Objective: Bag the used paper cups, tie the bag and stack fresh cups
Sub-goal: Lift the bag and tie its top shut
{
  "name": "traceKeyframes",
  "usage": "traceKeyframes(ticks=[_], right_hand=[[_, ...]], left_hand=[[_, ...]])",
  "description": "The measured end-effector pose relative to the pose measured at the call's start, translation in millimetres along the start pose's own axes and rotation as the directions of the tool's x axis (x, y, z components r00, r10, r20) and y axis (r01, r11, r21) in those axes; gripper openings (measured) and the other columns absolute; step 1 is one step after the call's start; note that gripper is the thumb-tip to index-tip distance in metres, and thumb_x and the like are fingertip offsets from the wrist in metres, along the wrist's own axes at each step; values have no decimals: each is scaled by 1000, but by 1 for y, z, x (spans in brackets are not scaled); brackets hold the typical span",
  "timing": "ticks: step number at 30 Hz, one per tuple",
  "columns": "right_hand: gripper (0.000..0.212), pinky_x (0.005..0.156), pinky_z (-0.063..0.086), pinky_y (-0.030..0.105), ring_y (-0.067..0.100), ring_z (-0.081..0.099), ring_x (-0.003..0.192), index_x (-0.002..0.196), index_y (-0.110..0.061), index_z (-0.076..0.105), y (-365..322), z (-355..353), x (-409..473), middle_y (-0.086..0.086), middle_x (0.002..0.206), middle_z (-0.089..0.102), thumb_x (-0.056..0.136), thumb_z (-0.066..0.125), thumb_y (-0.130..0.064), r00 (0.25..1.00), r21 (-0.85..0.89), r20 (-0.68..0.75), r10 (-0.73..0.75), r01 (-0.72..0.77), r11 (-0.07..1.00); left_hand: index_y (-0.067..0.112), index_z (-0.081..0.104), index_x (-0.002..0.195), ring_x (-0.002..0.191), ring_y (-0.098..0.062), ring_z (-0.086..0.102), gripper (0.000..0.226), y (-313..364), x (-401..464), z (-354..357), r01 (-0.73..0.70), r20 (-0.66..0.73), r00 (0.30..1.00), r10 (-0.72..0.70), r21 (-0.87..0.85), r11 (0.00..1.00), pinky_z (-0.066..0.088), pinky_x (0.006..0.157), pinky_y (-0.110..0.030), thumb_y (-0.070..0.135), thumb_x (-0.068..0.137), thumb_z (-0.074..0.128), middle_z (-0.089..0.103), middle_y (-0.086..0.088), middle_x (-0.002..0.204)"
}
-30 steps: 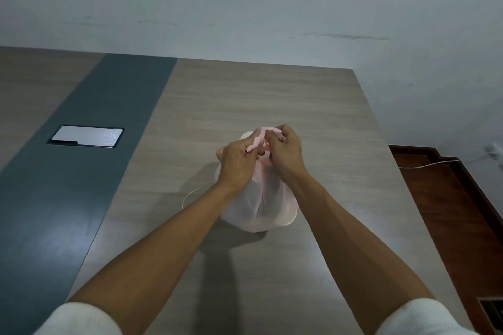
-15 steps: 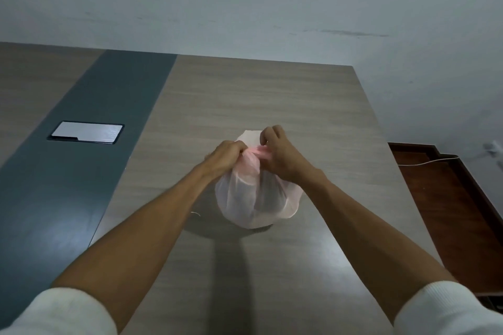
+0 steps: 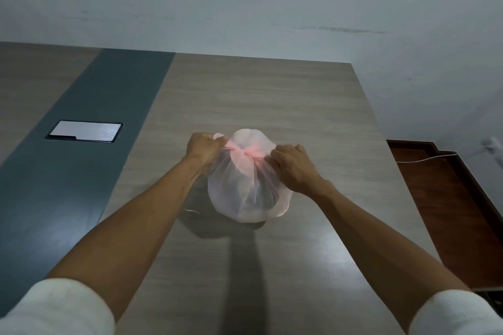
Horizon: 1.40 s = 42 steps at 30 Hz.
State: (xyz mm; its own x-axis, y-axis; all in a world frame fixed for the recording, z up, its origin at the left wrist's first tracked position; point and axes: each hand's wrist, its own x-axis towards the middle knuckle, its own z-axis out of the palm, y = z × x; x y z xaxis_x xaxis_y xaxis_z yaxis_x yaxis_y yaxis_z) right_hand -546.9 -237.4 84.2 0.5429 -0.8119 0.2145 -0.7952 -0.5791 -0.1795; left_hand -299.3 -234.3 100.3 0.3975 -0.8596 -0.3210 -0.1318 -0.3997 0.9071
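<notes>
My left hand (image 3: 205,148) and right hand (image 3: 292,164) each grip a handle of the pink bag (image 3: 249,187) standing on the bench (image 3: 272,95); pulling too hard could tear the thin plastic.

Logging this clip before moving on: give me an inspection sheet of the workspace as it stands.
Surface: wood-grain table with a dark grey strip and a closed metal hatch set in it.
Job's things: pink translucent bag standing on the table, knot at its top; cups inside indistinct; fresh cups not seen.
Clutter: small white scrap beside the bag.
Hands: left hand and right hand each grip a bag end, pulling apart.
Cables: white cable on the floor.
Surroundings: plain wall, reddish floor.
</notes>
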Motion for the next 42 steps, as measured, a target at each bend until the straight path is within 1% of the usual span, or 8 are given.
traceKeyframes(ticks=[8, 10, 14, 18, 20, 25, 32, 42], right_hand=[[39, 67, 36, 34, 23, 46, 69, 69, -14, 46, 12, 2, -20, -1, 76, 51, 104, 48, -29, 973, 299, 182, 140, -190, 935], [35, 68, 43, 32, 24, 56, 74, 66, -9, 59, 4, -7, -14, 6, 82, 63, 99, 57, -24, 945, 596, 185, 268, -325, 735], [32, 78, 58, 32, 24, 71, 89, 88, 8, 73, -14, -20, 7, 13, 97, 76, 97, 56, -17, 857, 922, 368, 361, -387, -23], [26, 77, 54, 36, 28, 68, 76, 77, -1, 64, -27, -17, 22, 17, 77, 67, 96, 57, -17, 791, 903, 423, 442, -329, -277], [7, 74, 53, 33, 25, 65, 71, 89, -2, 68, -28, -13, 22, 12, 72, 64, 91, 64, -9, 777, 890, 443, 448, -321, -323], [32, 64, 55, 26, 16, 60, 63, 126, 1, 57, -32, -1, 16, 11, 82, 68, 95, 59, 8, 761, 886, 454, 463, -327, -329], [8, 60, 58, 29, 20, 65, 62, 96, 4, 65, -41, 7, 13, 16, 71, 69, 98, 57, 2, 729, 877, 462, 506, -291, -382], [40, 57, 59, 34, 21, 67, 55, 108, -7, 52, -47, 10, 18, 10, 65, 70, 82, 57, 22, 757, 895, 439, 484, -318, -314]], left_hand=[[1, 77, 107, 91, -29, 71, 38, -28, 11, -12, 59, -136, 990, -43, 112, 992, 58, 82, -34, 27, 80, 87, 77, -13, 108], [4, 79, 98, 82, -24, 72, 32, -26, 7, -14, -41, -95, 994, 49, 90, 995, 60, 76, -34, 30, 81, 86, 78, -8, 96], [9, 62, 80, 62, -22, 61, 28, -14, -13, -3, -205, 40, 977, 210, -104, 973, 47, 47, -27, 33, 84, 77, 68, -8, 73], [10, 65, 96, 69, -22, 73, 27, 5, -34, 22, -41, 254, 950, 182, -476, 879, 58, 59, -28, 33, 90, 77, 77, -17, 89], [3, 67, 105, 75, -20, 75, 28, 3, -39, 29, 55, 361, 914, 184, -561, 826, 60, 69, -24, 19, 86, 82, 75, -16, 93], [7, 59, 124, 64, -11, 72, 23, -10, -50, 41, 139, 387, 915, 114, -568, 811, 58, 57, -26, 9, 101, 61, 76, -7, 100], [2, 66, 116, 44, -2, 54, 22, -18, -51, 44, 280, 448, 894, 4, -564, 777, 51, 42, -16, 19, 102, 61, 69, -3, 76], [10, 66, 114, 40, 0, 48, 40, -17, -41, 34, 336, 614, 789, 17, -455, 825, 43, 38, -14, 27, 81, 83, 70, -2, 76]])
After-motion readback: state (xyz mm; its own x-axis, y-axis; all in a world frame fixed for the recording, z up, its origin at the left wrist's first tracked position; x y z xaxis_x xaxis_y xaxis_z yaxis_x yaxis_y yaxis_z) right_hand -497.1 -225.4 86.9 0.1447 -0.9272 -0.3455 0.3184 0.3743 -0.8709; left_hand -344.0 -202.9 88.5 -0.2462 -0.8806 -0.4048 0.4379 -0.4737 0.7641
